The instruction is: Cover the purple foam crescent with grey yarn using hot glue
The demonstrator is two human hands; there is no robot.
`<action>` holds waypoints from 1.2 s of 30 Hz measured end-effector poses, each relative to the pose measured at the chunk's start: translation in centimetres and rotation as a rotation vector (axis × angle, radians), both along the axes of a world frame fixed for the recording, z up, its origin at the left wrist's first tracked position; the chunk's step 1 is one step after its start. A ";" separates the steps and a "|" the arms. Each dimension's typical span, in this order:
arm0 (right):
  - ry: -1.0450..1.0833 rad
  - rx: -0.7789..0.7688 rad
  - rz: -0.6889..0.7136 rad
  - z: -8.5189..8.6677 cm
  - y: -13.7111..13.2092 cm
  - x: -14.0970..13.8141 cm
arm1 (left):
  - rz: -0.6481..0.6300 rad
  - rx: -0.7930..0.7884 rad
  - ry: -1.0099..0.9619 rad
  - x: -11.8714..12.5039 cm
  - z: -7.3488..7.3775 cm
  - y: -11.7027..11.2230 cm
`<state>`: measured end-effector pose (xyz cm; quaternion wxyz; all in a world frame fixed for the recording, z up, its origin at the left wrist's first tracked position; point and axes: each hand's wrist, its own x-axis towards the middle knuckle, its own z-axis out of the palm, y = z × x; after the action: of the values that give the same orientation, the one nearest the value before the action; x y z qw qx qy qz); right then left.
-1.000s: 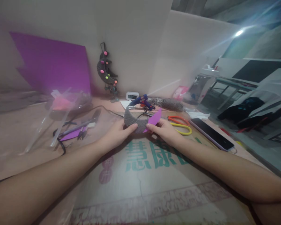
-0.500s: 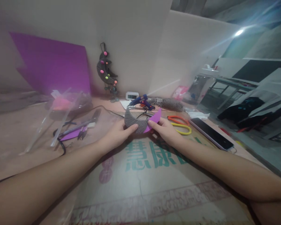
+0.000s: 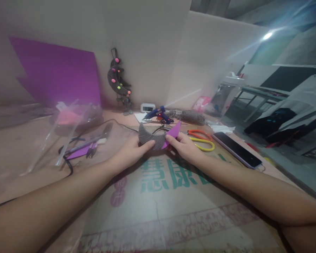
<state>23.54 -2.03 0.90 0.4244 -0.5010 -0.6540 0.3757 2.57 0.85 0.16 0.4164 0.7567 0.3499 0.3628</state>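
Note:
Between my hands is a crescent moon cutout point(image 3: 150, 136), its left and middle part wrapped in grey yarn and its right tip bare purple. My left hand point(image 3: 137, 149) pinches the wrapped part, thumb on the front. On the other side my right hand point(image 3: 181, 144) grips the crescent where grey meets purple, thumb over that border. The fingers behind the crescent are mostly hidden. Just beyond it lies a blue glue gun point(image 3: 159, 114) with a small red light on. Scissors with orange and yellow handles point(image 3: 203, 144) are close to my right hand.
A printed cardboard sheet point(image 3: 137, 218) lies under my forearms. To the right is a phone point(image 3: 237, 150); to the left, clear glue sticks point(image 3: 68, 144) and a utility knife point(image 3: 81, 144). A decorated moon point(image 3: 117, 79) and purple sheets point(image 3: 60, 73) stand against the wall. Grey yarn point(image 3: 186, 117) lies behind.
The view has shifted very slightly. Both hands keep the same hold on the crescent, and nothing has been taken up or let go.

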 end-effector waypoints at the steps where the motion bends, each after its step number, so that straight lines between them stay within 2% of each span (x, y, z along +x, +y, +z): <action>1: -0.004 0.011 0.006 0.0 -0.1 0.0 | 0.005 -0.012 -0.015 0.0 0.0 0.0; 7: 0.081 0.012 0.020 0.3 -0.1 -0.3 | 0.070 -0.093 -0.090 0.1 0.0 0.2; 13: 0.184 -0.006 0.041 -0.5 0.8 -0.1 | 0.179 -0.142 -0.133 -0.1 0.4 0.2; 19: 0.174 -0.019 0.032 -0.7 1.1 -0.1 | 0.173 -0.137 -0.146 -0.2 0.2 0.3; 24: 0.063 0.039 -0.014 -0.6 1.1 -0.1 | 0.151 -0.118 -0.128 -0.2 0.3 0.3; 36: 0.021 0.095 0.015 -0.9 1.2 0.0 | 0.133 -0.121 -0.100 -0.1 0.3 0.5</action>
<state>23.55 -0.85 -0.03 0.4519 -0.4715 -0.6701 0.3528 2.51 1.34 0.43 0.4530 0.6863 0.3994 0.4052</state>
